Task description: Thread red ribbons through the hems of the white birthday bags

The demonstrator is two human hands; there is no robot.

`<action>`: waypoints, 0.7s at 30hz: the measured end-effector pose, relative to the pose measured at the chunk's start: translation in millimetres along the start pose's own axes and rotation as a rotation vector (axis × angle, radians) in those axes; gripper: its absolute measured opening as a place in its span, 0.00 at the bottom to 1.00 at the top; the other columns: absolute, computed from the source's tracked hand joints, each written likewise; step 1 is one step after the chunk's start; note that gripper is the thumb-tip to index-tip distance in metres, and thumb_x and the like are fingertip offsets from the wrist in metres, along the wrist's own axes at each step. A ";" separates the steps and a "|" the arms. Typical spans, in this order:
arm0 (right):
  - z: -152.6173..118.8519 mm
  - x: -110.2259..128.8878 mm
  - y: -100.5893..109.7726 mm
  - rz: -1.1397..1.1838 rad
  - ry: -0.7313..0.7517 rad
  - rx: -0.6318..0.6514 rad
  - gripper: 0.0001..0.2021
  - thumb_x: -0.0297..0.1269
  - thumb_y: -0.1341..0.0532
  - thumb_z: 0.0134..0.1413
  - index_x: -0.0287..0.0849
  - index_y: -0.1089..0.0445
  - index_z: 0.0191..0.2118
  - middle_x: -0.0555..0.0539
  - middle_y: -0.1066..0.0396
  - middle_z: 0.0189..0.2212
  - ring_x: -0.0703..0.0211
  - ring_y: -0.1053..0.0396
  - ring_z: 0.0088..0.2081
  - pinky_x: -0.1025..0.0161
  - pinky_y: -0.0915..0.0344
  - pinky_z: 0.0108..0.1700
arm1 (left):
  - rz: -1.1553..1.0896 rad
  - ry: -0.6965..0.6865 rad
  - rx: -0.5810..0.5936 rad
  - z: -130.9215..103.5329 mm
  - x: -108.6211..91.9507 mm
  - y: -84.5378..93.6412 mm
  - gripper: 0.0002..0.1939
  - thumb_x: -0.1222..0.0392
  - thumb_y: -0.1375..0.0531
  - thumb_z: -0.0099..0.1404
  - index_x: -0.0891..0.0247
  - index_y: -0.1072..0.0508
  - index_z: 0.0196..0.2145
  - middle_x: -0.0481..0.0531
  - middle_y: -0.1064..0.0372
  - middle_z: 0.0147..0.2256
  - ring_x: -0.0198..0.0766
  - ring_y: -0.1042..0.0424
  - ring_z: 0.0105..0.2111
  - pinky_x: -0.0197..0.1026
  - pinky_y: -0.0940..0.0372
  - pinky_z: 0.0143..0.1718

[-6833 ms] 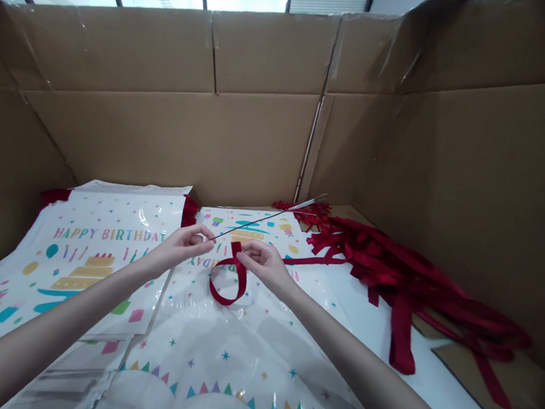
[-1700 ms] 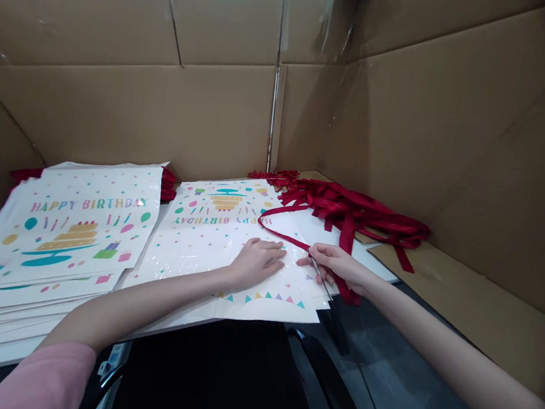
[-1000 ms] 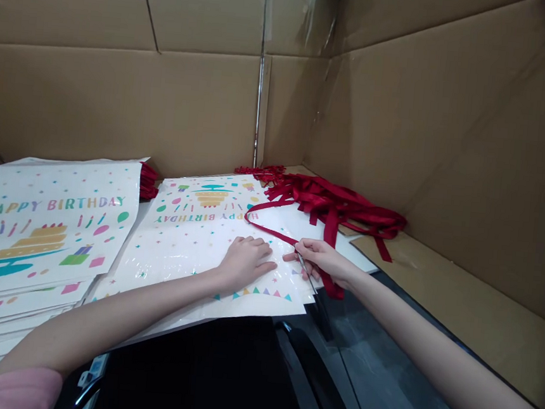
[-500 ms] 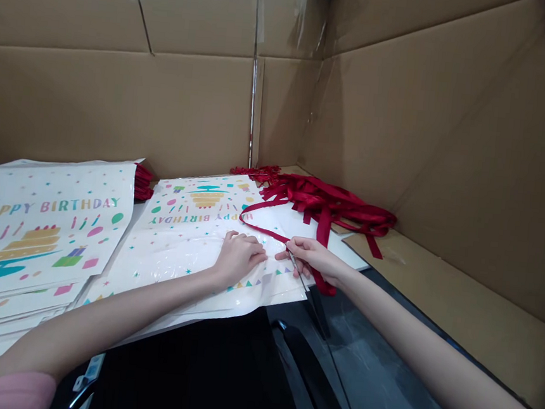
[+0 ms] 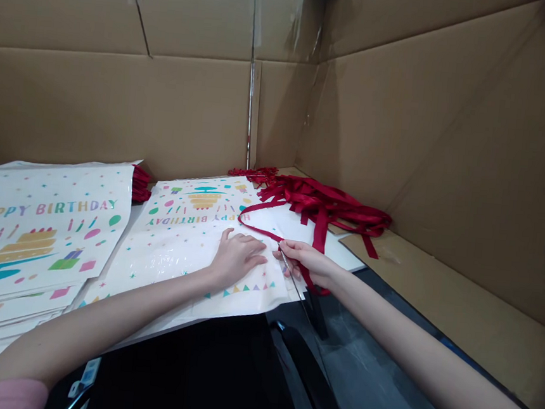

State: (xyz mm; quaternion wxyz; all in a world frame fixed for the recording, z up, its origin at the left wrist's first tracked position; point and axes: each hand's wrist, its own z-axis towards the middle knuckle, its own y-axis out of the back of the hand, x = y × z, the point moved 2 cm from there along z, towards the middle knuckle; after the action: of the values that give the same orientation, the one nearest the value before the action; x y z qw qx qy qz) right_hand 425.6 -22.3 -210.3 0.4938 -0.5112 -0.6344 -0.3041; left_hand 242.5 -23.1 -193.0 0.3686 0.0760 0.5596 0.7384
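Left hand (image 5: 239, 259): rests palm down on the printed sheet (image 5: 167, 256), fingers loosely bent; no grip visible.
Right hand (image 5: 302, 260): pinches the thin rod (image 5: 296, 285) near the sheet's right edge.
Ribbon (image 5: 261, 231): loops over the sheet, from ribbon pile (image 5: 334, 203) to right hand.
Ribbon snag: possible if pulled while tangled in the pile.
Sheet slip: possible if left-hand pressure slackens.

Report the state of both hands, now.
Left hand: open, resting on the printed sheet, no grip visible.
Right hand: closed, holding a thin rod, with red ribbon at its fingertips.
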 end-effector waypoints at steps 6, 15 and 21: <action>3.8 -1.9 3.1 0.014 -0.003 0.001 0.10 0.40 0.44 0.59 0.38 0.38 0.32 0.48 0.31 0.25 0.73 0.43 0.15 0.75 0.53 0.11 | -0.065 0.013 -0.018 3.2 -6.2 1.7 0.11 0.50 0.43 0.64 0.57 0.26 0.37 0.46 0.27 0.37 0.37 0.32 0.40 0.47 0.54 0.54; 2.0 -3.4 -1.0 -0.074 0.024 0.013 0.11 0.40 0.46 0.61 0.37 0.38 0.31 0.54 0.39 0.16 0.74 0.46 0.12 0.76 0.48 0.13 | -0.035 0.016 -0.023 2.9 -8.7 -3.9 0.09 0.53 0.43 0.64 0.59 0.27 0.31 0.45 0.28 0.31 0.37 0.33 0.37 0.50 0.57 0.55; -2.2 -2.0 -4.2 -0.122 0.047 0.027 0.14 0.44 0.42 0.57 0.38 0.41 0.31 0.56 0.40 0.15 0.73 0.41 0.13 0.78 0.54 0.11 | -0.074 0.028 -0.014 2.2 -7.8 -0.5 0.10 0.55 0.44 0.65 0.59 0.26 0.30 0.44 0.28 0.29 0.35 0.33 0.35 0.48 0.55 0.54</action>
State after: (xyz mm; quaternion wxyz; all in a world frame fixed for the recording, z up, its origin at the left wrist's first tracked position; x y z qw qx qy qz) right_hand 422.3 -26.2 -211.0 0.4958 -0.4576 -0.6567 -0.3370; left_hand 249.4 -26.2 -190.2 0.3885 0.0422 0.5620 0.7290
